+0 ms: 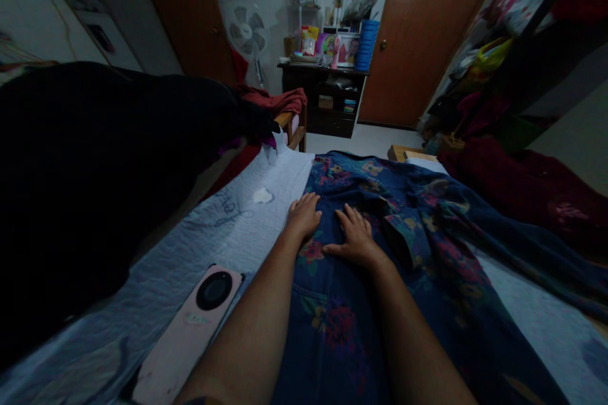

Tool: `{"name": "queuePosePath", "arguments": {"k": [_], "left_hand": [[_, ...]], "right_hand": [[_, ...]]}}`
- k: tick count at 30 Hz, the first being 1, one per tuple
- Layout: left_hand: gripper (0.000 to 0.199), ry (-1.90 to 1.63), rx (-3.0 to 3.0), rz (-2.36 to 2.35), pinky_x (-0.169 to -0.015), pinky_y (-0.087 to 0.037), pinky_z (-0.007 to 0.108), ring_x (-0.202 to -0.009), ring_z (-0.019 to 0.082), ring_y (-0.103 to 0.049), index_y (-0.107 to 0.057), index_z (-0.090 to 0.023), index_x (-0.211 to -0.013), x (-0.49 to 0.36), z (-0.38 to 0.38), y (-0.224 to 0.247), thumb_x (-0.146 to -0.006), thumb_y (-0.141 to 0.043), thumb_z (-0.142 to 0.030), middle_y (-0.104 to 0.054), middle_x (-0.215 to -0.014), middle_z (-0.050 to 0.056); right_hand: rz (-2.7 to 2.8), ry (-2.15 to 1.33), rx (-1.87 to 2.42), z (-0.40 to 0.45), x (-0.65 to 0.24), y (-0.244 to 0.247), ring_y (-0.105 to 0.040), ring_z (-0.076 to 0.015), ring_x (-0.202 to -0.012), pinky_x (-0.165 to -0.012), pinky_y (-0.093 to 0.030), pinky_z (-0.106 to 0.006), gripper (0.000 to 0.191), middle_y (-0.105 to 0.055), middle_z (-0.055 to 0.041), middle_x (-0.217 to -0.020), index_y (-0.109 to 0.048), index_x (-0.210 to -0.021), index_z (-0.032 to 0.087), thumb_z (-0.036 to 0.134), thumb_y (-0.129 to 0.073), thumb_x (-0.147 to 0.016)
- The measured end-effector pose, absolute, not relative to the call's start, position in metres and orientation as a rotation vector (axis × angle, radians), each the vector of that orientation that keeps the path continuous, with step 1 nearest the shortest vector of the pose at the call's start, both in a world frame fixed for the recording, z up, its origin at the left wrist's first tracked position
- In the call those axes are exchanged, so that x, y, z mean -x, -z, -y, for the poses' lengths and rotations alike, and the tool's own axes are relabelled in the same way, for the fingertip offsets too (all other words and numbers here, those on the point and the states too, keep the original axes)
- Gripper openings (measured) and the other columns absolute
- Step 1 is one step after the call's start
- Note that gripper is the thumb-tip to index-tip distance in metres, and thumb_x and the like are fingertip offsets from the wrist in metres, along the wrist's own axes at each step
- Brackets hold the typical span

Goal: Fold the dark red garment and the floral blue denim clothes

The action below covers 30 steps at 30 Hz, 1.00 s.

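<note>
A dark blue garment with a floral print (pixel 342 291) lies spread over the bed, one sleeve stretched out to the right. The cuff of another sleeve (pixel 409 237) is folded in across its body. My left hand (pixel 304 215) rests flat on the garment's left edge, fingers pointing away from me. Beside it, my right hand (pixel 354 234) presses on the cloth with thumb and fingers spread. Neither hand grips anything. A pink phone (pixel 185 335) with a round black camera ring lies left of my left forearm.
A pale patterned bedsheet (pixel 228 221) covers the bed. Large black cloth (pixel 95 190) is heaped at the left, and dark red clothing (pixel 527 193) lies at the right. Beyond the bed stand a fan (pixel 247 31), a dark cabinet (pixel 316 101) with items on it, and a brown door (pixel 418 38).
</note>
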<state>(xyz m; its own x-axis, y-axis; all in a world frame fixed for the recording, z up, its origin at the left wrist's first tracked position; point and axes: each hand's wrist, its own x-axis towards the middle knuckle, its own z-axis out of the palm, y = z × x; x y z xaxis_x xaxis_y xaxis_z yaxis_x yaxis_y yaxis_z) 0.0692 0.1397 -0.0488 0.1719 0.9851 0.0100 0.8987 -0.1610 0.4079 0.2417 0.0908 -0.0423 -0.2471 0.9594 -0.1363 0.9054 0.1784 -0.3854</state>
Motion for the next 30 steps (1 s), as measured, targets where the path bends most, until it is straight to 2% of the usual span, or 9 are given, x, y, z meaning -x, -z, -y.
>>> {"name": "queuePosePath", "arguments": {"k": [4, 8, 12, 17, 21, 23, 25, 30], "left_hand": [[0.05, -0.392, -2.148, -1.813, -0.118, -0.022, 0.047, -0.144, 0.022, -0.028, -0.041, -0.02, -0.142, -0.0695, -0.1411, 0.0511, -0.092, -0.046, -0.026, -0.037, -0.154, 0.01], [0.05, -0.374, -2.154, -1.822, -0.118, -0.022, 0.047, -0.145, 0.023, -0.028, -0.041, -0.019, -0.142, -0.0696, -0.1427, 0.0533, -0.092, -0.047, -0.027, -0.037, -0.154, 0.009], [0.05, -0.394, -2.151, -1.819, -0.118, -0.022, 0.047, -0.144, 0.022, -0.029, -0.042, -0.021, -0.141, -0.0691, -0.1432, 0.0553, -0.092, -0.048, -0.026, -0.038, -0.154, 0.008], [0.048, -0.493, -2.161, -1.806, -0.117, -0.025, 0.048, -0.143, 0.024, -0.032, -0.047, -0.019, -0.138, -0.0684, -0.1438, 0.0581, -0.09, -0.051, -0.023, -0.043, -0.151, 0.009], [0.039, -0.702, -2.139, -1.787, -0.11, -0.037, 0.035, -0.128, 0.02, -0.05, -0.058, -0.018, -0.124, -0.0672, -0.1469, 0.0575, -0.085, -0.052, -0.013, -0.058, -0.135, 0.008], [0.038, -0.804, -2.135, -1.809, -0.105, -0.042, 0.031, -0.117, 0.018, -0.057, -0.062, -0.019, -0.118, -0.0661, -0.1486, 0.0566, -0.083, -0.051, -0.009, -0.065, -0.124, 0.007], [0.038, -0.847, -2.156, -1.848, -0.103, -0.044, 0.032, -0.111, 0.019, -0.059, -0.065, -0.02, -0.115, -0.0651, -0.1495, 0.0563, -0.082, -0.051, -0.007, -0.068, -0.118, 0.006], [0.036, -0.732, -2.269, -1.855, -0.101, -0.044, 0.033, -0.108, 0.021, -0.058, -0.067, -0.02, -0.111, -0.0665, -0.1463, 0.056, -0.084, -0.048, -0.007, -0.069, -0.114, 0.005]], "right_hand": [[2.222, -0.472, 1.863, -0.0908, -0.2379, 0.0447, -0.016, -0.0325, -0.147, -0.114, -0.017, -0.052, 0.083, -0.019, -0.0102, -0.161, -0.037, -0.147, 0.025, 0.057, -0.067, -0.076], [2.158, -0.35, 1.878, -0.0902, -0.2337, 0.0451, -0.028, -0.0319, -0.142, -0.111, -0.025, -0.05, 0.058, -0.032, -0.0093, -0.156, -0.048, -0.141, 0.026, 0.044, -0.059, -0.087], [2.104, -0.288, 1.861, -0.0918, -0.2332, 0.0487, -0.035, -0.0301, -0.138, -0.109, -0.03, -0.048, 0.042, -0.041, -0.0084, -0.151, -0.056, -0.133, 0.026, 0.034, -0.055, -0.091], [2.02, -0.234, 1.788, -0.0928, -0.2342, 0.0516, -0.04, -0.0298, -0.134, -0.106, -0.034, -0.049, 0.037, -0.047, -0.0107, -0.146, -0.063, -0.125, 0.024, 0.024, -0.055, -0.089], [2.098, -0.296, 1.496, -0.0931, -0.2336, 0.0495, -0.042, -0.0245, -0.133, -0.11, -0.029, -0.047, 0.033, -0.057, -0.0058, -0.137, -0.068, -0.114, 0.024, 0.015, -0.053, -0.086], [2.162, -0.397, 1.367, -0.0936, -0.2334, 0.049, -0.052, -0.0207, -0.124, -0.11, -0.029, -0.045, 0.033, -0.066, -0.0037, -0.124, -0.07, -0.107, 0.025, 0.012, -0.049, -0.086], [2.196, -0.484, 1.318, -0.0946, -0.2341, 0.049, -0.06, -0.0191, -0.111, -0.107, -0.033, -0.042, 0.036, -0.072, -0.0027, -0.112, -0.071, -0.101, 0.025, 0.007, -0.047, -0.081], [2.228, -0.568, 1.236, -0.0971, -0.2384, 0.0495, -0.063, -0.0187, -0.097, -0.097, -0.04, -0.035, 0.042, -0.074, -0.0016, -0.097, -0.073, -0.094, 0.022, 0.002, -0.046, -0.07]]}}
